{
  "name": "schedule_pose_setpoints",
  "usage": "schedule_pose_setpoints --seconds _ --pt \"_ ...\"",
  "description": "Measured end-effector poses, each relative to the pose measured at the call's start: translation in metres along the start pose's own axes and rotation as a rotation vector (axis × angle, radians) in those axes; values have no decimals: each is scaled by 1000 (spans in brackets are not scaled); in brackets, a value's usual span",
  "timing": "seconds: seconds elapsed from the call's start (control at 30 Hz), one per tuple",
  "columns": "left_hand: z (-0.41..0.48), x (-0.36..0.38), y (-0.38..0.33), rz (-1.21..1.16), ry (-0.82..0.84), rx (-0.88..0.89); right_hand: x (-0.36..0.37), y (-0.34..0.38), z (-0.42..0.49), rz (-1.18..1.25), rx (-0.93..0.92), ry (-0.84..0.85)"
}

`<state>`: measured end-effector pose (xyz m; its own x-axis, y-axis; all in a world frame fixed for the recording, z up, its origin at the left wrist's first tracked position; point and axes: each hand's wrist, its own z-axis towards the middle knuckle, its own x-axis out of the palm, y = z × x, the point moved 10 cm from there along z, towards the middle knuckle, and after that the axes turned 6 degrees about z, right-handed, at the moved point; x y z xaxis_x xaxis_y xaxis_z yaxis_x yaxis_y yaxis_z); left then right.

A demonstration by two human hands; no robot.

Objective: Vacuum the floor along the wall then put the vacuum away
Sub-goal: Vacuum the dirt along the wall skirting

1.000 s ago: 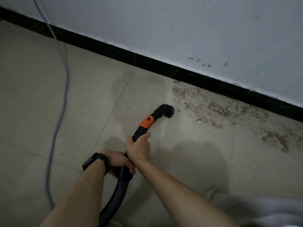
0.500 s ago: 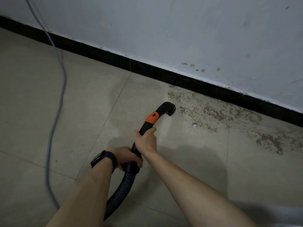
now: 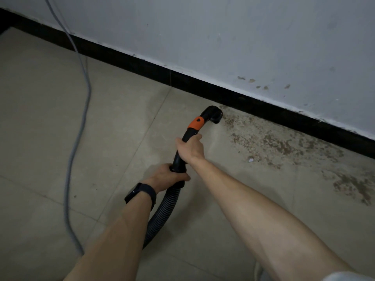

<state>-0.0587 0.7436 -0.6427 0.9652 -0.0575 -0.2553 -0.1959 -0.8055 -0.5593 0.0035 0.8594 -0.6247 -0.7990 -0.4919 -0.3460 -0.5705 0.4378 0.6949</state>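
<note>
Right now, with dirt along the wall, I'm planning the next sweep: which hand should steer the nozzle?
Probably the right hand: it grips the wand nearest the nozzle, on the dirt side. The left hand only holds the hose farther back.

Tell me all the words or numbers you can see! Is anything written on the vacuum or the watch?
No words or numbers can be read anywhere.
The orange band on the vacuum pipe shows only a small dark mark, no letters.
The watch face is dark.
The wall has only stains.
</note>
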Motion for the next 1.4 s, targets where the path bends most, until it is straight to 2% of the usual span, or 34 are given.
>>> schedule_pose_setpoints --seconds 0.3,0.43,0.7,0.9,1.13,1.4 --pt "13 -13 -5 37 -121 11 0 11 23 9 -4 -8" --pt "16 -15 -13 146 -132 2 -2 15 29 -38 -12 -23" --pt "18 -3 -31 32 -114 6 -20 19 37 -108 0 -78" --pt "18 15 -41 80 -50 30 -41 5 35 -76 8 -96" --pt "15 26 -53 169 -108 73 -63 3 31 10 2 -67" --pt "13 19 -64 248 -99 104 -64 10 26 65 16 -40"
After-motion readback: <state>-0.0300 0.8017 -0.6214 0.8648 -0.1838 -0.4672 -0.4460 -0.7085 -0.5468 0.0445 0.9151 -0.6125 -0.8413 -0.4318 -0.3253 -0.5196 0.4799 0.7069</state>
